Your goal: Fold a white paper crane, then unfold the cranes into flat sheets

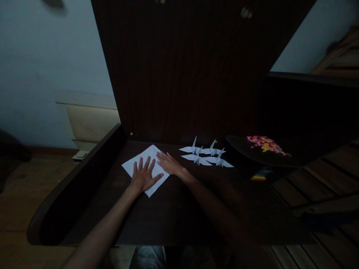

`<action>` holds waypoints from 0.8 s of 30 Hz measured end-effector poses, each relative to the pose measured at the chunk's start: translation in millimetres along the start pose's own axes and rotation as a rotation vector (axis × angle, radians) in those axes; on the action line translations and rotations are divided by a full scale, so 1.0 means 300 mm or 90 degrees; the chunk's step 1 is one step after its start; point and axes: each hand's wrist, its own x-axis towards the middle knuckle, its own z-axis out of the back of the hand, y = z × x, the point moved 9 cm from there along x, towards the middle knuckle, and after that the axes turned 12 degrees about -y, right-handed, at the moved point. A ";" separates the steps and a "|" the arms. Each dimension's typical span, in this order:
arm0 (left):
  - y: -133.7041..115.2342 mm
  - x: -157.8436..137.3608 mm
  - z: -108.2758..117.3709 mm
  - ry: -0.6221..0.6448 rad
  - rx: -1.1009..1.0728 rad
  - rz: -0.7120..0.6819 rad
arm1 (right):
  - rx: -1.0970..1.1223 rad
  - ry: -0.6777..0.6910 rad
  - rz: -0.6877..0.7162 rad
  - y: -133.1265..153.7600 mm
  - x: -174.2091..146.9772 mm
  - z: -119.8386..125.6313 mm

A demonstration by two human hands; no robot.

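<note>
Left fingers (147,163) wide, right fingers (163,157) narrower, flat on white four-cornered paper (156,171).

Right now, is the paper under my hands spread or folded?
Spread out: the white paper lies as a broad diamond on the dark surface, left hand and right hand flat on it. Hidden folds: cannot tell.

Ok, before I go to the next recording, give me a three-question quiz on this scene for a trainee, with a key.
1. How many folded paper birds are there to the right of the white sheet?
2. True or false: the left hand is clenched in a fist.
3. The pile of small colourful pieces lies:
A. left of the sheet
B. right of the birds
C. between the two hands

Key:
1. Four.
2. False; its fingers are spread on the sheet.
3. B.
</note>
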 end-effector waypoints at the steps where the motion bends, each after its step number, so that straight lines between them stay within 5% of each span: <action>1: 0.005 0.001 -0.002 0.001 0.001 0.008 | -0.008 0.014 -0.007 -0.009 -0.010 -0.009; 24: 0.038 0.014 0.010 0.051 0.057 0.078 | 0.064 0.024 -0.100 -0.053 -0.031 0.021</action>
